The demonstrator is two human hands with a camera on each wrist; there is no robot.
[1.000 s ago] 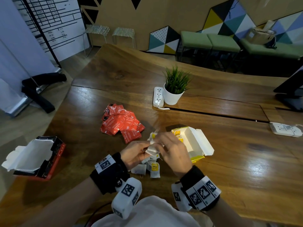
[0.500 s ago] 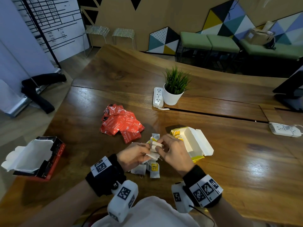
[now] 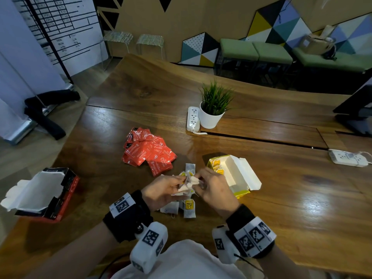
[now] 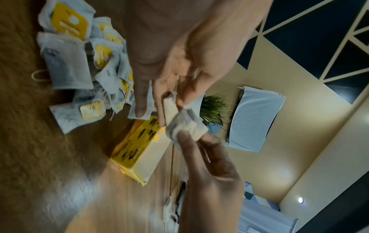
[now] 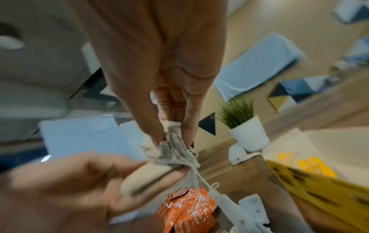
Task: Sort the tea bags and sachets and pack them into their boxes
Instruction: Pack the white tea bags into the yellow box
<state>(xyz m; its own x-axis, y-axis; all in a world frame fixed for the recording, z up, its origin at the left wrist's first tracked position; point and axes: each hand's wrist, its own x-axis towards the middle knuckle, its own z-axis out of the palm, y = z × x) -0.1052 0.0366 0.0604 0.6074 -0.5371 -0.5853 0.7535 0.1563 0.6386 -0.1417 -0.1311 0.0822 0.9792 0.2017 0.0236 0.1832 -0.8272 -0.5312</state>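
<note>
Both hands meet over the table, just left of the open yellow box (image 3: 239, 178). My left hand (image 3: 180, 183) pinches a small stack of white tea bags (image 4: 170, 108) between thumb and fingers. My right hand (image 5: 173, 138) pinches a crumpled tea bag (image 5: 172, 149) that touches the stack, and its strings hang down. Several loose tea bags with yellow tags (image 3: 188, 208) lie on the table below the hands. Yellow-tagged bags (image 3: 216, 167) fill the box's left end. A pile of red sachets (image 3: 149, 152) lies further back on the left.
An open red and black box (image 3: 46, 196) with a white lining stands at the table's left edge. A potted plant (image 3: 213, 109) and a white power strip (image 3: 193, 118) stand behind the work area. Another power strip (image 3: 348, 158) lies far right.
Both hands have stayed above the loose tea bags with the bundle between them. The fingers have shifted on the bags, and the right hand now pinches a crumpled one.
</note>
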